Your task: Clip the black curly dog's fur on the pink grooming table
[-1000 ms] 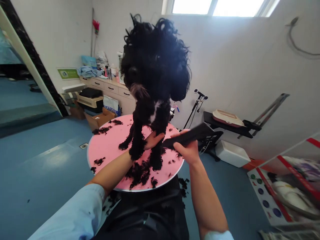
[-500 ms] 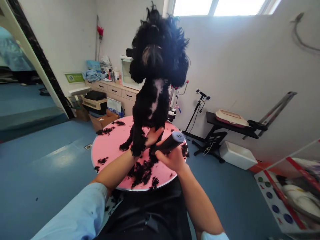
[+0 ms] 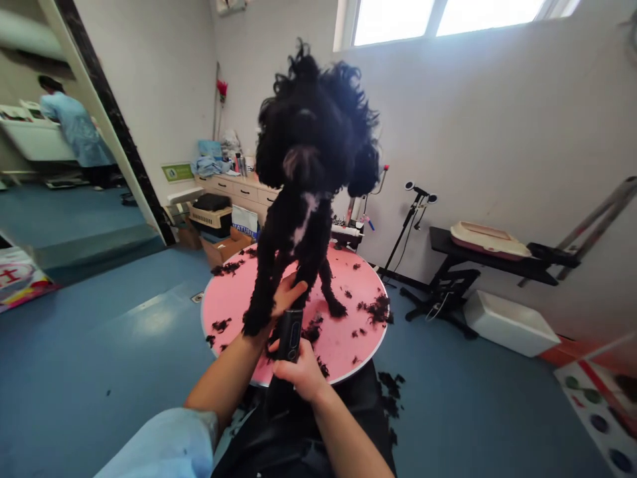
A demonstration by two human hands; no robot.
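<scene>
A curly black dog (image 3: 303, 226) with a white chest streak stands on a round pink grooming table (image 3: 368, 282). My left hand (image 3: 287, 295) is closed around one of its front legs, thumb across the front; the far fingers are hidden. The dog's other front paw (image 3: 256, 320) rests on my left wrist. In my right hand (image 3: 302, 370) is a black hair clipper (image 3: 290, 335), held upright with its top end against the gripped leg. Clumps of cut black hair (image 3: 377, 309) lie about the tabletop.
Behind the table, a drawer cabinet (image 3: 246, 192) and a cardboard box (image 3: 226, 247) stand on the left. To the right are a black stand (image 3: 411, 216), a black table (image 3: 442, 240) and a white tub (image 3: 507, 324). A person (image 3: 79, 129) in blue is beyond the doorway.
My right hand has brought the clipper left and down, turning it from slanted to upright. The dog has shifted, and a hind leg now shows on the right. The view has turned slightly left.
</scene>
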